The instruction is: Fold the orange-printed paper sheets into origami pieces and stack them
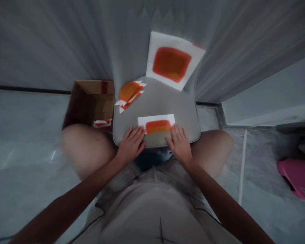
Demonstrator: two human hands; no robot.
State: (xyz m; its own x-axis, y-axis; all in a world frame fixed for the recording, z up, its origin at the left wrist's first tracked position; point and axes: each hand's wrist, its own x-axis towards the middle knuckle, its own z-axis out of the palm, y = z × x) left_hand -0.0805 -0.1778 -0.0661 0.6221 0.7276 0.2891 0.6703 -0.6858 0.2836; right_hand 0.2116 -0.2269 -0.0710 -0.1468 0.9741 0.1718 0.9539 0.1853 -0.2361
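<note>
A white paper sheet with an orange-red printed patch lies folded into a flat strip near the front edge of a grey chair seat. My left hand rests on its left end, fingers stretched out flat. On the right end lies my right hand, its fingers also extended. Behind the strip, at the seat's left, is a small pile of folded orange and white papers. A larger white sheet with an orange-red rounded square leans at the back right, against the backrest.
An open cardboard box stands on the floor left of the chair, with several folded papers inside. Grey curtain-like fabric hangs behind. A pink plastic object is on the floor at far right. My knees flank the seat.
</note>
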